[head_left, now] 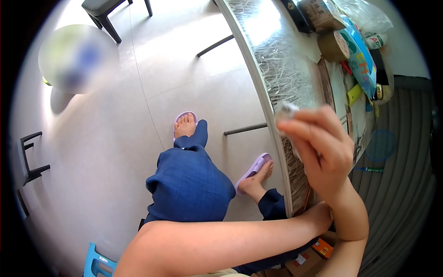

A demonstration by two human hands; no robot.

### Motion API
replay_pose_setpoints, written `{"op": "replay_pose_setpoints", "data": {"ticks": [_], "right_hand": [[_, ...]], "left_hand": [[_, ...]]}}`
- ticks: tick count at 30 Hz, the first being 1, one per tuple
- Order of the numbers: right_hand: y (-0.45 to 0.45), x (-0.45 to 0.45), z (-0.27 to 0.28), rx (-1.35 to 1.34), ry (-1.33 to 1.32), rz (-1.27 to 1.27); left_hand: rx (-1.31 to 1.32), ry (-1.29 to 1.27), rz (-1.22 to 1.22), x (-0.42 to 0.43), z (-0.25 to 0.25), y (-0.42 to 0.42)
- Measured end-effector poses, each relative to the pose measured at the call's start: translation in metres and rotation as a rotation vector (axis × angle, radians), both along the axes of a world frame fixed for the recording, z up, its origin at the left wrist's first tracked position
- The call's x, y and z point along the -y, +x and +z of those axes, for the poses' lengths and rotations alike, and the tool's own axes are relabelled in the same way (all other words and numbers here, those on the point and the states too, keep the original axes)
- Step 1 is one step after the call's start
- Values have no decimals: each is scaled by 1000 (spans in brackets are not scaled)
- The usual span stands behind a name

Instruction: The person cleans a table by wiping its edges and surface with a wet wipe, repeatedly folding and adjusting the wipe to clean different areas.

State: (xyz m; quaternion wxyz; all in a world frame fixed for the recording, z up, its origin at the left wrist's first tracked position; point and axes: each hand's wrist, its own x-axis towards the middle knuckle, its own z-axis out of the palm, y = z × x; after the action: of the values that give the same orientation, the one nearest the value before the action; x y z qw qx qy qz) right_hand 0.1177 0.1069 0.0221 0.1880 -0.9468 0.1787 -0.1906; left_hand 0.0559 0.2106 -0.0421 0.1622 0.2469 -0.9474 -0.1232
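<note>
My right hand [323,138] is raised over the table [295,87] edge, its thumb and fingers pinched on a small white and silvery object [288,109]. That object is blurred, and I cannot tell what it is. From the lower left my left arm reaches across to the table's near corner. Only the wrist side of my left hand [319,217] shows there, behind my right wrist, and its fingers are hidden. The tabletop under the raised hand has a grey and brown streaked pattern.
A tape roll [334,46], a brown box [319,14] and a blue packet [361,60] lie at the table's far right. Dark stools [104,8] stand on the floor, with a blue stool [98,261] at lower left. Cartons [307,264] sit below the table.
</note>
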Motion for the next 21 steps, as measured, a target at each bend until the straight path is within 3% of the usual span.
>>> {"op": "replay_pose_setpoints", "data": {"ticks": [6, 15, 21], "right_hand": [[47, 32, -18, 144, -117, 13], [-9, -11, 11, -46, 131, -53], [13, 8, -6, 24, -14, -31]], "left_hand": [[9, 3, 7, 0, -2, -2], [-12, 2, 16, 4, 1, -3], [-34, -12, 18, 6, 8, -12]]}}
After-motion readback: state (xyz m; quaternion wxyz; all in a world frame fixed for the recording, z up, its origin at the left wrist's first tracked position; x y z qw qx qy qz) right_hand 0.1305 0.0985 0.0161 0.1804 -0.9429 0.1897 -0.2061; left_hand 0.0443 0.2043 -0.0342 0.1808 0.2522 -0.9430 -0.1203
